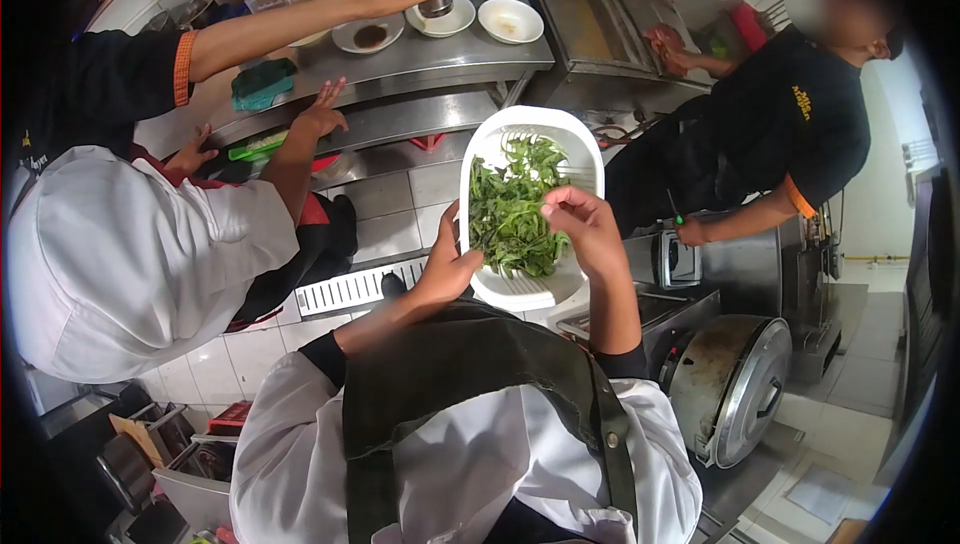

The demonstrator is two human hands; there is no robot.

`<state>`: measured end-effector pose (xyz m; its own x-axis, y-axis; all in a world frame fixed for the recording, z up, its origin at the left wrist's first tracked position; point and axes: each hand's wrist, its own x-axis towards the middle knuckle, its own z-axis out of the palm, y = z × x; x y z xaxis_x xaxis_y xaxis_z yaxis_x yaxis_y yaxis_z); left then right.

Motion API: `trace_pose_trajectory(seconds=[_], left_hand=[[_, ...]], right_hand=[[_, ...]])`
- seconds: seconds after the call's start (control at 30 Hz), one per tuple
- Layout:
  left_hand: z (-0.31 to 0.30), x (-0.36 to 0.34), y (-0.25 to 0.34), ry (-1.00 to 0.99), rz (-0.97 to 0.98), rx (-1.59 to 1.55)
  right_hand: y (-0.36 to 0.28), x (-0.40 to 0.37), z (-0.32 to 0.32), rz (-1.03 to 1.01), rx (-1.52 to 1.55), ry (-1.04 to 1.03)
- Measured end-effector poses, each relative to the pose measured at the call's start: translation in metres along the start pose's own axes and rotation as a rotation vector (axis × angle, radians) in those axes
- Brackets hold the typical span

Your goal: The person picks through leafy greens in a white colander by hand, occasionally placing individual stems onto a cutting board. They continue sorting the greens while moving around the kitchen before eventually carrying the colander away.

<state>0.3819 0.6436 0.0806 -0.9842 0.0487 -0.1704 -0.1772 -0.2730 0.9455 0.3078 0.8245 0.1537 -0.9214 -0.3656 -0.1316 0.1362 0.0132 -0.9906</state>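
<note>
In front of my chest is a white oval plastic basket (535,296) with slotted ends, filled with green leaves (515,209). My left hand (447,266) is wrapped round the basket's left edge and holds it. Over the right part of the leaves is my right hand (585,229), its thumb and fingertips pinched together. Whether a leaf is between those fingertips is too small to tell.
A steel counter (440,62) at the back bears white bowls (510,22); a co-worker's hand holds a metal shaker (436,6) above one. Another co-worker in a white cap (130,264) stands left, a third at right. A large lidded pot (725,389) is at lower right.
</note>
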Motion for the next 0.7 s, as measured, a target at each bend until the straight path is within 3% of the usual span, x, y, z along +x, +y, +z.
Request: trace_pose_trajectory(seconds=[0.13, 0.23, 0.27, 0.37, 0.5, 0.53, 0.7], left_hand=[[0.001, -0.004, 0.000, -0.005, 0.030, -0.020], [0.000, -0.005, -0.003, -0.003, 0.036, -0.020], [0.000, -0.006, -0.004, -0.010, 0.035, -0.017], [-0.001, -0.005, -0.002, -0.024, 0.028, -0.007], [-0.001, -0.006, 0.001, -0.023, 0.041, -0.002], [0.000, -0.006, -0.003, -0.018, 0.061, 0.001], [0.000, -0.006, -0.004, -0.012, 0.062, -0.016]], right_hand=[[-0.017, -0.004, -0.017, 0.213, 0.522, -0.201], [-0.014, -0.005, -0.016, 0.167, 0.259, 0.019], [0.001, -0.003, -0.021, -0.013, -0.126, 0.085], [0.000, -0.007, -0.022, -0.123, -0.628, 0.259], [-0.008, -0.015, -0.012, -0.137, -0.627, 0.330], [-0.006, -0.016, -0.013, -0.274, -0.688, 0.325], [-0.013, -0.026, -0.007, -0.298, -0.678, 0.282]])
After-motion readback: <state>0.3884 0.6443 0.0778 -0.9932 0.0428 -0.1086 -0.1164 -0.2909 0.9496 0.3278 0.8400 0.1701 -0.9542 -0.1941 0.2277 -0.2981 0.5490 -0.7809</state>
